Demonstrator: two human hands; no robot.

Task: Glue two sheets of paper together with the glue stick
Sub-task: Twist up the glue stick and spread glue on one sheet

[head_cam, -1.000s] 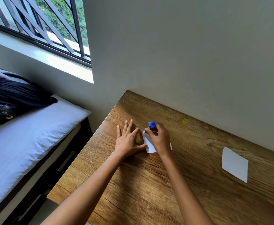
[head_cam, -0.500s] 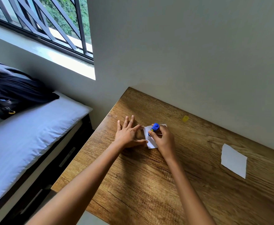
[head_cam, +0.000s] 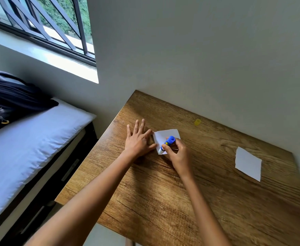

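A small white sheet of paper (head_cam: pixel 165 134) lies on the wooden table (head_cam: pixel 199 201) near its far left part. My left hand (head_cam: pixel 138 141) lies flat with fingers spread, its thumb and forefinger pressing the sheet's left edge. My right hand (head_cam: pixel 177 153) grips a blue glue stick (head_cam: pixel 167 143), tilted, with its white tip down on the sheet's near left corner. A second white sheet (head_cam: pixel 248 163) lies apart at the right of the table. A small yellow cap (head_cam: pixel 197 121) sits near the wall.
The table stands against a grey wall (head_cam: pixel 199 50). To the left is a bed with a white mattress (head_cam: pixel 30 144) and a dark bag (head_cam: pixel 12 100) on it, under a barred window (head_cam: pixel 39 23).
The glue stick has swept from the sheet's far side down to its near left corner and now leans more. More of the sheet shows. My left hand has stayed flat.
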